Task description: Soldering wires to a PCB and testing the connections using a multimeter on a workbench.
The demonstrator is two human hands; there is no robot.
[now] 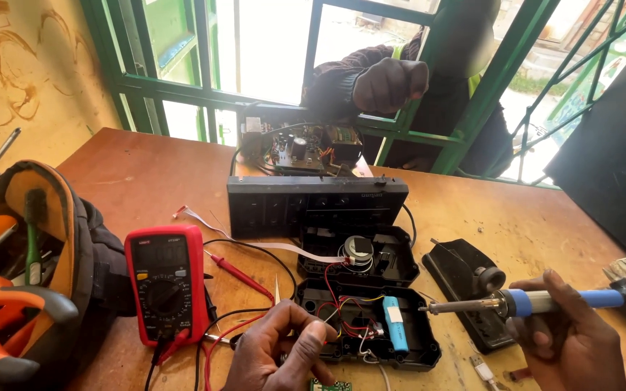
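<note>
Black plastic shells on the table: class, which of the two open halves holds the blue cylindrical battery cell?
The nearer half, by the left hand, holds the blue cell amid red wires. The farther half holds a round speaker instead.

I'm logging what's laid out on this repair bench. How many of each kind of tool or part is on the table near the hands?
Red multimeter: 1
Blue-handled soldering iron, in the right hand: 1
Black soldering iron stand: 1
Open black case halves: 2
Blue cylindrical battery cell: 1
Tool bag: 1
Total: 7
The left hand pinches wires.
</note>
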